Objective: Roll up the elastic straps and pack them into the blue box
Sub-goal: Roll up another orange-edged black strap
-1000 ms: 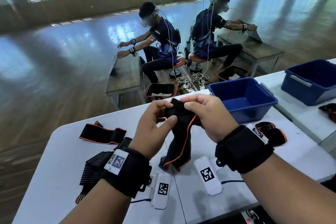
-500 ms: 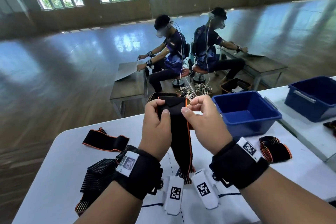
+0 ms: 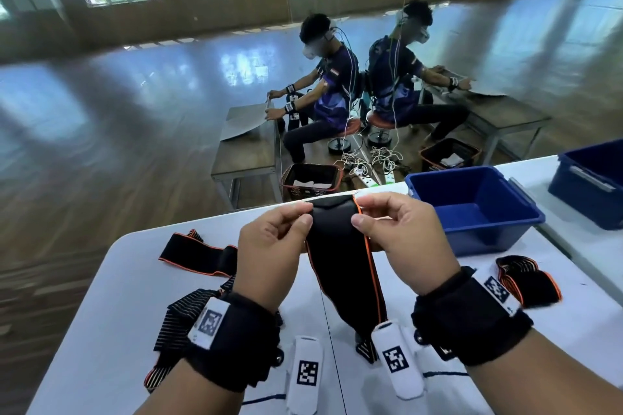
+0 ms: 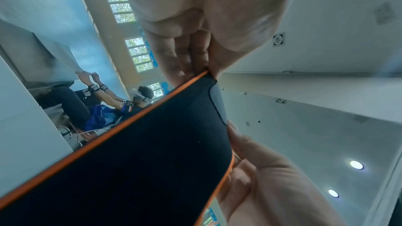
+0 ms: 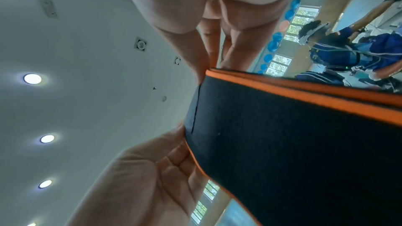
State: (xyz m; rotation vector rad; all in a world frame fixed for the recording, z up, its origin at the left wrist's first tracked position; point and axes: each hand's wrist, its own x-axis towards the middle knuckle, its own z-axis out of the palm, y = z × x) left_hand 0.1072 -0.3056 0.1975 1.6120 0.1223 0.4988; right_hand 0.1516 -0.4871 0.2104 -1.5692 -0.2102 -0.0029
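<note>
Both hands are raised above the white table [image 3: 101, 340], backs toward the wearer, wrists banded in black. The left hand [image 3: 269, 246] pinches the top left corner of a black, orange-edged elastic strap [image 3: 344, 266] between thumb and forefinger; the right hand [image 3: 401, 236] pinches the top right corner the same way. In the left wrist view the left fingers [image 4: 185, 54] close on the orange edge of the strap [image 4: 152, 152], and in the right wrist view the right fingers [image 5: 202, 57] nip the strap [image 5: 282, 143] at its end seam. The strap hangs flat and unrolled between the hands, its lower end reaching the table near the tagged wrist devices.

Count: one strap in hand; one flat strap [image 3: 199, 254] lying on the table to the left; one striped strap [image 3: 182, 320] bunched under the left forearm; one rolled bundle [image 3: 529, 283] on the table to the right, whose number of straps I cannot tell. Two blue boxes: the nearer blue box [image 3: 472, 209] just beyond the right hand, with nothing visible inside, and a second blue box [image 3: 590, 182] on the adjoining table.

Against one second ago, the strap, then crumpled and folded between the hands, is spread to full width, and the hands have moved apart to its corners.
</note>
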